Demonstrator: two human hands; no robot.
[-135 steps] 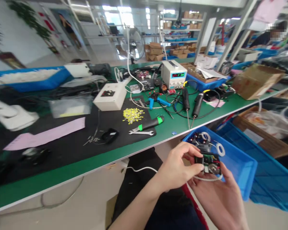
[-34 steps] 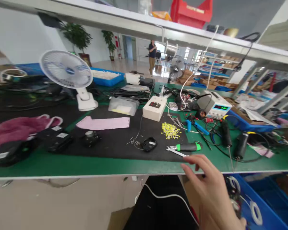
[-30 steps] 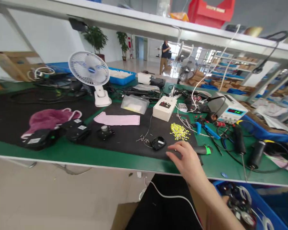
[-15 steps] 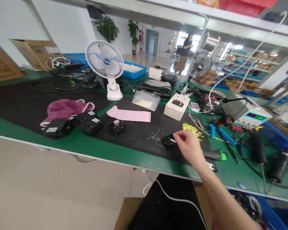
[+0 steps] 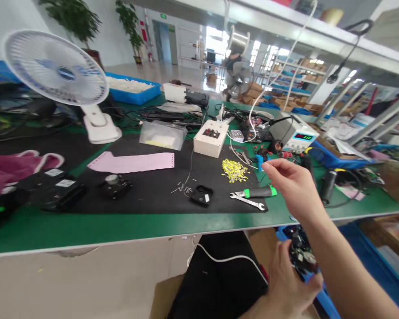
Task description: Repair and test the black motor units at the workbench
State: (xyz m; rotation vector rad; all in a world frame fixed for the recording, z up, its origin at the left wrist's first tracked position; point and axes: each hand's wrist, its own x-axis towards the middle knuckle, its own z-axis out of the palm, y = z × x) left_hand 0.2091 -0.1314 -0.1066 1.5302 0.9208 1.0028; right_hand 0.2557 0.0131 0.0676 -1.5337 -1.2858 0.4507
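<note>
Black assembly point(image 5: 302, 257) sits below the bench edge point(image 5: 119, 237), gripped in the left hand point(image 5: 286, 283), fingers closed round it. A round metal part shows on its face; no markings legible.

Right hand point(image 5: 294, 188) is raised over the bench's front edge, above and well apart from the assembly. Thumb and forefinger are extended close together; can't tell if they pinch anything.

Just left of that hand: green-handled tool point(image 5: 257, 192), with a wrench point(image 5: 249, 201) beside it. Yellow parts pile point(image 5: 234, 170) is further back on the black mat point(image 5: 146, 190).

Writing:
- Power supply point(image 5: 299, 135) shows green digits, too small to read.
- Fan point(image 5: 56, 68) has a blue hub badge, blurred.
- White stickers on the black modules point(image 5: 58, 188) are illegible.
</note>
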